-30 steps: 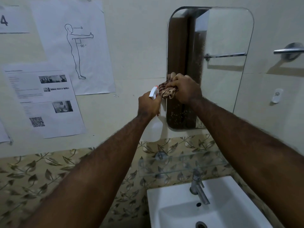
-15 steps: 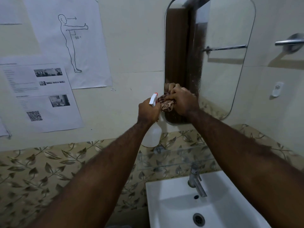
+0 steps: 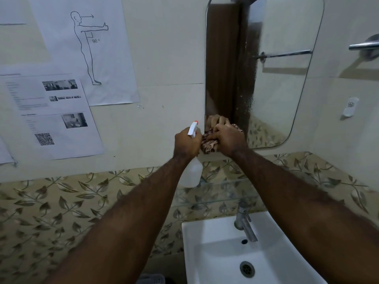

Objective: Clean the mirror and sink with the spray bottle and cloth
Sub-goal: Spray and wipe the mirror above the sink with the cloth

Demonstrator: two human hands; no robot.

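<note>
Crowding is your risk: your right hand (image 3: 227, 140), fingers curled over the bunched cloth (image 3: 209, 144) at the mirror (image 3: 283, 83)'s lower-left corner, nearly touches your left hand (image 3: 187, 142), wrapped around the spray bottle (image 3: 191, 171). A bump could knock the bottle into the sink (image 3: 207, 232) below.

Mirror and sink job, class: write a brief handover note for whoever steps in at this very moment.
Left hand: shut on the spray bottle, held upright beside the mirror's lower left edge.
Right hand: shut on the cloth, pressed at the mirror's bottom left corner.
Done: wiping is under way; droplets still show on the glass's middle strip.
Left: finish the mirror, then the sink, which looks untouched and dry.
</note>
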